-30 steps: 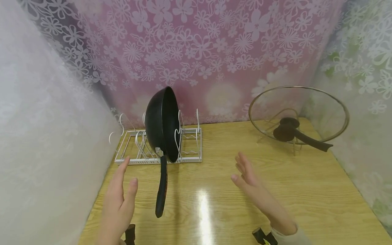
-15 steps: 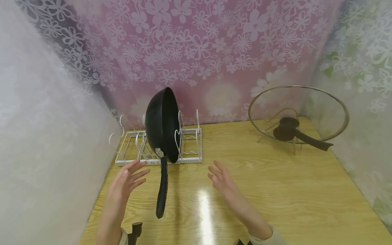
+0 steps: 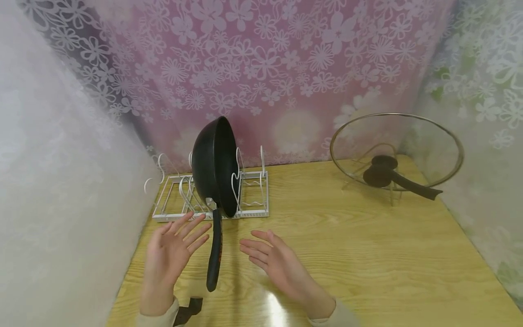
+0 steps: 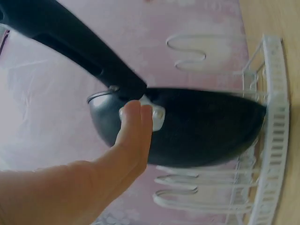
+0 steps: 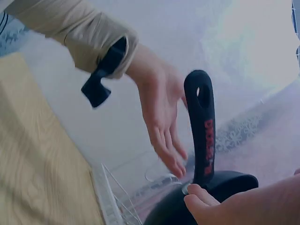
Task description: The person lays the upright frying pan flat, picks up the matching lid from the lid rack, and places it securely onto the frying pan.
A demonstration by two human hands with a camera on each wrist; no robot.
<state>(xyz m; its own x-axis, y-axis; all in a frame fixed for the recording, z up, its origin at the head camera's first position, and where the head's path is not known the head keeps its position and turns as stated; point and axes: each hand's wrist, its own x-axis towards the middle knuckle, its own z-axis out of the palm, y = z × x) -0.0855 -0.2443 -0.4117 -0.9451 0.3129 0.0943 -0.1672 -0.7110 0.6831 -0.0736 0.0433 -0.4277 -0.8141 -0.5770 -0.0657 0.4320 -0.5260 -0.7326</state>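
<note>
Both hands (image 3: 170, 254) (image 3: 279, 265) have moved nearer the pan handle (image 3: 214, 250).

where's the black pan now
In the head view, the black pan stands on edge in the white rack, left of the glass lid, its handle between the left hand and right hand.

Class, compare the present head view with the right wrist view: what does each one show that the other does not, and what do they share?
Only the head view: the glass lid and its dark lid handle, at the right side of the table.

Only the right wrist view: the hole through the free end of the pan handle.

Both: the black pan in the white rack, the left hand and the right hand.
</note>
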